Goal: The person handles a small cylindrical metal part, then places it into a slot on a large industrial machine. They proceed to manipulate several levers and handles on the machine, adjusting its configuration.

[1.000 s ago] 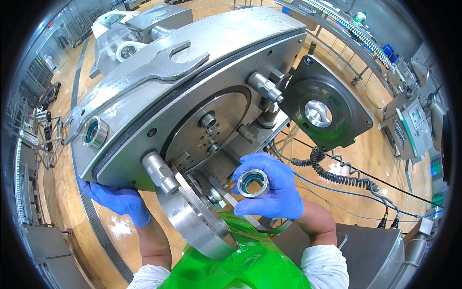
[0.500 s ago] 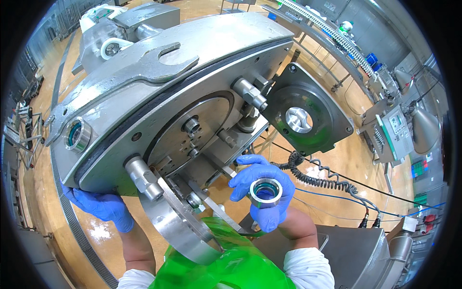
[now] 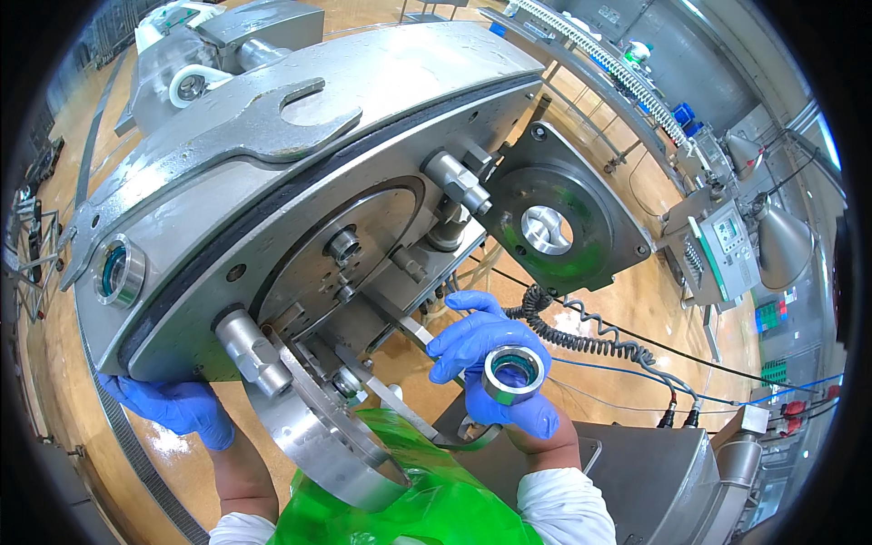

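Note:
A big round stainless machine housing (image 3: 272, 163) with a dark seal ring fills the upper left. My right hand (image 3: 486, 350), in a blue glove, holds a short steel ring nut (image 3: 513, 374) with a greenish seal inside, just below the housing's central fittings. My left hand (image 3: 177, 409), also blue-gloved, grips the housing's lower left rim. A round steel flange disc (image 3: 327, 436) hangs off the housing between my forearms, above my green apron (image 3: 427, 500).
A dark round cover plate (image 3: 559, 222) with a centre hole swings open to the right. A coiled black cable (image 3: 581, 336) runs across the tan floor. A grey cabinet (image 3: 654, 481) stands lower right; control boxes and a conveyor line the far right.
My right hand has drawn the ring nut down and to the right, away from the housing. My view shifted a little; the left hand stays on the rim.

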Demonstrator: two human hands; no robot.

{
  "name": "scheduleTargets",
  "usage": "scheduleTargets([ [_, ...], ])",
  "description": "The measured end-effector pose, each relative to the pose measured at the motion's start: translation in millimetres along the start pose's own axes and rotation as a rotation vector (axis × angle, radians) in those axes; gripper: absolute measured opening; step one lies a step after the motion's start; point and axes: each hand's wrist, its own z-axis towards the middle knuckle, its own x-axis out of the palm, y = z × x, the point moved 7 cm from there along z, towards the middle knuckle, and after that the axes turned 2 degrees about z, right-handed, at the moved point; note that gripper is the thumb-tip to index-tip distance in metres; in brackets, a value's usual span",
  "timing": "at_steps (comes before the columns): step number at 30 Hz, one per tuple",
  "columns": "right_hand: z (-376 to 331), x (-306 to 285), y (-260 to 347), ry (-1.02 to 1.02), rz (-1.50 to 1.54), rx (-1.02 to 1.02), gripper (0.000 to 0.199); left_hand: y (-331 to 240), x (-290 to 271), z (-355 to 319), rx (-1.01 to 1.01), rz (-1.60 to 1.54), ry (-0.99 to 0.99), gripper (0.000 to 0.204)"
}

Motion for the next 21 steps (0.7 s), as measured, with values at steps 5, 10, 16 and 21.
scheduleTargets([
  [5,-0.2,-0.9,0.3,0.037,-0.103,0.057,0.036,-9.3,8.5,-5.5,-0.085,-0.026,-0.019,0.059],
  [10,2.8,-1.3,5.8,0.000,-0.078,0.055,0.046,-0.3,4.2,-3.5,-0.078,-0.067,-0.017,0.060],
  [16,11.0,3.7,11.3,0.054,-0.127,0.064,0.023,2.9,0.3,-2.1,-0.066,-0.038,0.009,0.061],
  [21,4.0,-2.2,8.7,-0.005,-0.026,-0.015,0.036,-0.4,2.4,-4.4,-0.065,-0.028,0.005,0.059],
])
